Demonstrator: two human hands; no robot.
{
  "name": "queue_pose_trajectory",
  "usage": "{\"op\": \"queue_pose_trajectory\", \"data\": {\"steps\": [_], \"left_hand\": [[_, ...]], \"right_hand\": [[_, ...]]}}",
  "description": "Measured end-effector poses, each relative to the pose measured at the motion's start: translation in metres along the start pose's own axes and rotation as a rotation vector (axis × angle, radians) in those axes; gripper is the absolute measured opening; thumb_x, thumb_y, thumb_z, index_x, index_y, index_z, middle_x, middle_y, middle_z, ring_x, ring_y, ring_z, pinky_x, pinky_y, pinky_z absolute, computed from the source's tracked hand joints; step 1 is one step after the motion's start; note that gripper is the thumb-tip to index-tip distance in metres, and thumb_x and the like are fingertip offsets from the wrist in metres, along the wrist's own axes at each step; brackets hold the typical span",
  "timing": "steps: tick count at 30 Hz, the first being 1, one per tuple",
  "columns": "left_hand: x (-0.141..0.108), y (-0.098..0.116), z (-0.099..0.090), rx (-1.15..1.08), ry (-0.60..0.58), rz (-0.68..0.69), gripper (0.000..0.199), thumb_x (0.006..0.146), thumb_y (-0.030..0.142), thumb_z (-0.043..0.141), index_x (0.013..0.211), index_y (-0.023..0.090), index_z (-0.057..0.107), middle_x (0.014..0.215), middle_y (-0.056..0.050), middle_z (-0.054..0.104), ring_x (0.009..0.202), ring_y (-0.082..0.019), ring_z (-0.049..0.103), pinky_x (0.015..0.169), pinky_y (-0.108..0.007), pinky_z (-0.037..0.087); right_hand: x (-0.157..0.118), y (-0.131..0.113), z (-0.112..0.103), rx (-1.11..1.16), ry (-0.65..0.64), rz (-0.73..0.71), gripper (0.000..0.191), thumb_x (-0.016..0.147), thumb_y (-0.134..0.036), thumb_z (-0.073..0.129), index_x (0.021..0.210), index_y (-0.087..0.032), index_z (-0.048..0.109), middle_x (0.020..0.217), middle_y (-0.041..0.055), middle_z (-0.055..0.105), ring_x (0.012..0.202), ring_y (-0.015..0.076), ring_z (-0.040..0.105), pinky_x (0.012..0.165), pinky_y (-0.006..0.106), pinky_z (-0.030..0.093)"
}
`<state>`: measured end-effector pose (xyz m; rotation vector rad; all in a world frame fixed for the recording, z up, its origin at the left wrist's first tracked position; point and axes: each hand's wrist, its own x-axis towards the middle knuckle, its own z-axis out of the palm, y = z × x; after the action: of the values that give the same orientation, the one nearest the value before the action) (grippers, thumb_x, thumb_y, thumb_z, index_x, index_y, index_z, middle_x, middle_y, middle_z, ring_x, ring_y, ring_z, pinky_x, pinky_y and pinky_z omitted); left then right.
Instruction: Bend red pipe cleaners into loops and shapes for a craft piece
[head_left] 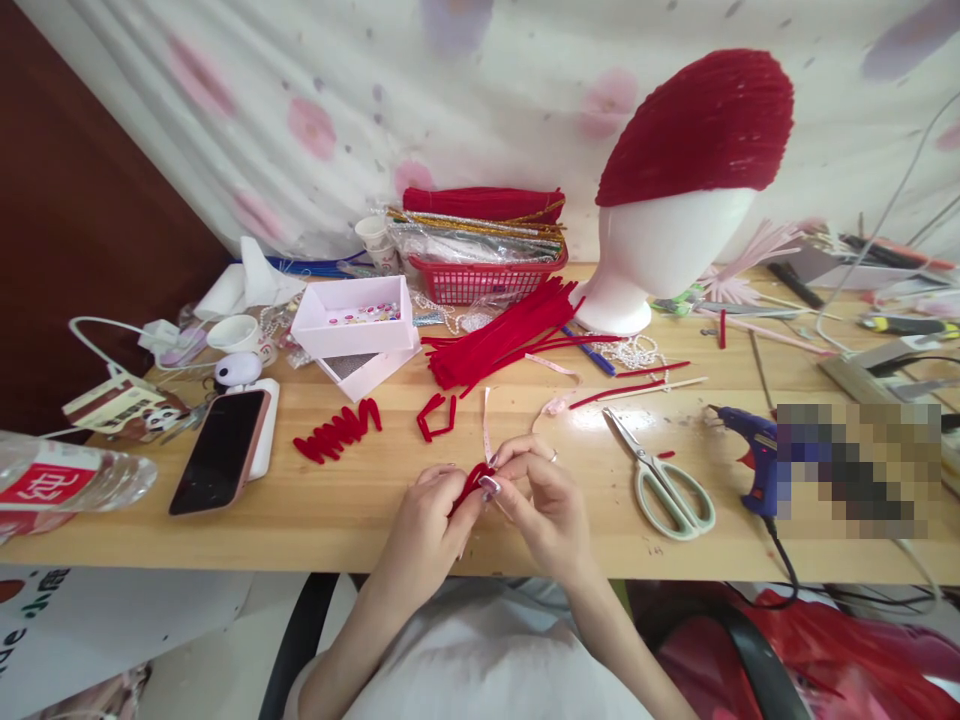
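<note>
Near the table's front edge, my left hand (429,517) is closed on a bent red pipe cleaner (468,487). My right hand (546,503) pinches the same piece from the other side with thumb and forefinger; the fingers partly hide it. A pale measuring tape (487,425) runs up from behind my fingertips. Further left lie a zigzag-folded red pipe cleaner (337,432) and another bent into an angular open shape (436,417). Behind my hands spreads a bundle of straight red pipe cleaners (502,335). Pale-handled scissors (660,480) lie to the right of my right hand.
A white foam head (645,250) wears a red ribbed cap (705,130). At the back stands a red basket (487,280) of craft supplies, with a white box (352,310) beside it. A phone (221,450) and water bottle (75,485) are left; a blue glue gun (757,450) is right.
</note>
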<state>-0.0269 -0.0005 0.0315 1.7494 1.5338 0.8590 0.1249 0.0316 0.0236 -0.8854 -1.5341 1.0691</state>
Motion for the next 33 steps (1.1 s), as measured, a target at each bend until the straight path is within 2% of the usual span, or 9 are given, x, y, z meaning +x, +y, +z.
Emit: {"op": "queue_pose_trajectory", "data": {"steps": [4, 9, 12, 16, 20, 22, 25, 29, 33], "left_hand": [[0.001, 0.002, 0.000, 0.065, 0.057, 0.070, 0.033, 0.098, 0.029, 0.041, 0.066, 0.022, 0.043, 0.055, 0.004, 0.047, 0.054, -0.014, 0.051, 0.063, -0.027, 0.043], [0.005, 0.006, 0.000, 0.114, 0.121, 0.198, 0.031, 0.096, 0.022, 0.042, 0.065, 0.023, 0.039, 0.055, 0.005, 0.047, 0.059, -0.015, 0.054, 0.079, -0.032, 0.047], [0.005, 0.006, 0.001, 0.065, 0.099, 0.191, 0.033, 0.096, 0.023, 0.044, 0.064, 0.023, 0.037, 0.049, 0.007, 0.042, 0.057, -0.015, 0.052, 0.087, -0.035, 0.046], [0.001, 0.004, 0.002, -0.034, 0.075, 0.126, 0.035, 0.098, 0.028, 0.041, 0.063, 0.023, 0.039, 0.048, 0.006, 0.043, 0.052, -0.014, 0.048, 0.074, -0.030, 0.047], [-0.002, 0.002, 0.003, -0.128, 0.038, 0.041, 0.035, 0.099, 0.034, 0.041, 0.066, 0.022, 0.045, 0.049, 0.006, 0.044, 0.045, -0.011, 0.043, 0.056, -0.026, 0.042], [-0.003, 0.001, 0.004, -0.175, 0.017, 0.012, 0.035, 0.099, 0.036, 0.041, 0.068, 0.022, 0.047, 0.051, 0.005, 0.046, 0.043, -0.010, 0.042, 0.052, -0.025, 0.040], [-0.002, 0.001, 0.004, -0.216, -0.014, -0.006, 0.037, 0.098, 0.039, 0.041, 0.067, 0.021, 0.050, 0.054, 0.004, 0.049, 0.044, -0.011, 0.044, 0.049, -0.024, 0.039], [-0.002, 0.003, 0.003, -0.231, -0.092, 0.001, 0.037, 0.097, 0.040, 0.042, 0.068, 0.021, 0.055, 0.052, 0.002, 0.052, 0.048, -0.013, 0.050, 0.051, -0.025, 0.041], [-0.001, 0.006, 0.001, -0.272, -0.157, 0.003, 0.030, 0.095, 0.039, 0.048, 0.075, 0.021, 0.060, 0.055, 0.001, 0.055, 0.054, -0.015, 0.055, 0.054, -0.025, 0.045]], "right_hand": [[-0.006, -0.003, 0.007, -0.025, 0.082, -0.020, 0.010, 0.090, -0.019, 0.061, 0.081, -0.022, 0.065, 0.093, 0.0035, 0.058, 0.089, 0.0186, 0.055, 0.082, 0.033, 0.042], [-0.005, -0.003, 0.009, 0.162, 0.132, 0.107, 0.018, 0.092, -0.026, 0.061, 0.074, -0.021, 0.064, 0.092, 0.0026, 0.055, 0.089, 0.0175, 0.053, 0.083, 0.031, 0.040], [0.002, -0.001, -0.001, 0.335, 0.253, 0.129, 0.017, 0.092, -0.031, 0.062, 0.077, -0.022, 0.065, 0.090, 0.0014, 0.054, 0.083, 0.0157, 0.051, 0.080, 0.030, 0.040], [0.010, 0.003, -0.023, 0.435, 0.423, 0.065, 0.030, 0.091, -0.040, 0.062, 0.068, -0.020, 0.063, 0.074, 0.0001, 0.052, 0.073, 0.0156, 0.049, 0.075, 0.030, 0.040], [0.010, 0.007, -0.039, 0.147, 0.533, 0.006, 0.046, 0.091, -0.038, 0.062, 0.050, -0.019, 0.053, 0.064, -0.0003, 0.052, 0.069, 0.0153, 0.051, 0.074, 0.030, 0.041], [0.011, 0.007, -0.040, 0.054, 0.451, 0.044, 0.034, 0.084, -0.037, 0.071, 0.058, -0.020, 0.058, 0.078, 0.0019, 0.061, 0.079, 0.0174, 0.056, 0.074, 0.029, 0.044], [0.014, 0.002, -0.034, -0.001, 0.135, 0.151, 0.025, 0.085, -0.045, 0.068, 0.079, -0.021, 0.064, 0.080, 0.0023, 0.062, 0.072, 0.0168, 0.057, 0.061, 0.027, 0.044], [0.016, -0.006, -0.020, -0.040, -0.258, 0.217, 0.052, 0.098, -0.053, 0.039, 0.062, -0.019, 0.054, 0.055, -0.0020, 0.048, 0.052, 0.0119, 0.044, 0.051, 0.025, 0.034], [0.015, -0.007, -0.013, 0.029, -0.410, 0.256, 0.048, 0.097, -0.048, 0.048, 0.059, -0.018, 0.052, 0.055, -0.0026, 0.050, 0.053, 0.0109, 0.045, 0.052, 0.024, 0.035]]}}
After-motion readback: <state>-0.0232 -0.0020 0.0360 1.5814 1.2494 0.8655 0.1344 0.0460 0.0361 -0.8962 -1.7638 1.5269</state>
